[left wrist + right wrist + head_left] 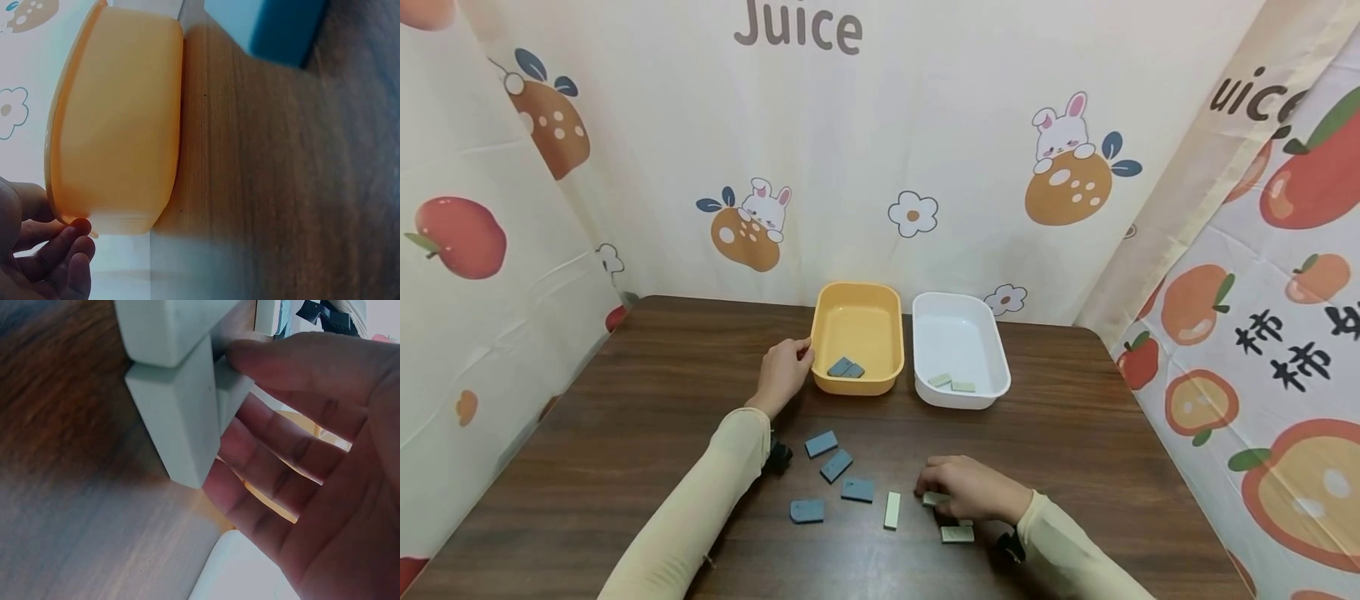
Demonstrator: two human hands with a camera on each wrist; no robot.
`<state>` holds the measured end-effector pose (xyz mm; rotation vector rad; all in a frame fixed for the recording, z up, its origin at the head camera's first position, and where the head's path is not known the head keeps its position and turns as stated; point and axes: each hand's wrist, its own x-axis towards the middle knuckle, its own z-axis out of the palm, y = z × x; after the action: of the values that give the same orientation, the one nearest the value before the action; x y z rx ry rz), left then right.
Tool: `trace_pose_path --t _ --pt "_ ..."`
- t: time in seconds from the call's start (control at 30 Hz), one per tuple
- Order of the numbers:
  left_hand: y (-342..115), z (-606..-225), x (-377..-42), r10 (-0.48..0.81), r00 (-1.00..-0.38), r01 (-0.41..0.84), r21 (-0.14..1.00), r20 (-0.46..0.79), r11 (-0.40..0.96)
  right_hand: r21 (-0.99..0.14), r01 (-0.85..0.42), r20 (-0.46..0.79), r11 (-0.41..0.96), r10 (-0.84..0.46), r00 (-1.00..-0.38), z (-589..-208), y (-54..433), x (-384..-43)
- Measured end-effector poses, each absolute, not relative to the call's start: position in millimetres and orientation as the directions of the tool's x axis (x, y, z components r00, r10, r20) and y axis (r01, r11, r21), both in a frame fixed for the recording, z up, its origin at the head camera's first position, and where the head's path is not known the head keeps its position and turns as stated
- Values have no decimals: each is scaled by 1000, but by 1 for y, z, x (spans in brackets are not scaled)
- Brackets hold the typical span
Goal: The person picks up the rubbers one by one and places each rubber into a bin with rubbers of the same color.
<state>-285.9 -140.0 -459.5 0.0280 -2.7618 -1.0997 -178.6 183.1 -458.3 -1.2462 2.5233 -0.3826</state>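
Observation:
My left hand (783,375) pinches the left rim of a yellow bin (857,387), in which a few blue-grey blocks (840,367) lie. In the left wrist view, the thumb and fingers (47,256) meet at the bin's rim. My right hand (973,489) is low over the table, with a pale green block (935,499) between thumb and fingers. The right wrist view shows that held block (232,394) beside another pale green block (178,419). One more pale green block (957,534) lies just in front of the hand, partly hidden neighbours beside it.
Right of the yellow bin stands a white bin (957,400) holding two pale green blocks (951,383). Several blue-grey blocks (857,489) are scattered on the brown table (662,417) between the arms. A pale green block (892,510) lies left of the right hand. Printed curtains (850,125) enclose the table.

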Motion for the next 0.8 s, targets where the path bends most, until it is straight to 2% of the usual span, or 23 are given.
trace_pose_path --t 0.3,0.57,0.8 --pt "-140 -461 -284 -83 -981 61 684 175 727 -400 -706 -115 584 -797 -593 -458 184 -179" --pt "-139 -461 -284 -88 -982 52 693 165 719 -408 -727 -27 552 -803 -595 -454 187 -182" --pt "-139 -461 -284 -92 -984 40 698 151 715 -377 -740 32 558 -790 -612 -447 191 -187"
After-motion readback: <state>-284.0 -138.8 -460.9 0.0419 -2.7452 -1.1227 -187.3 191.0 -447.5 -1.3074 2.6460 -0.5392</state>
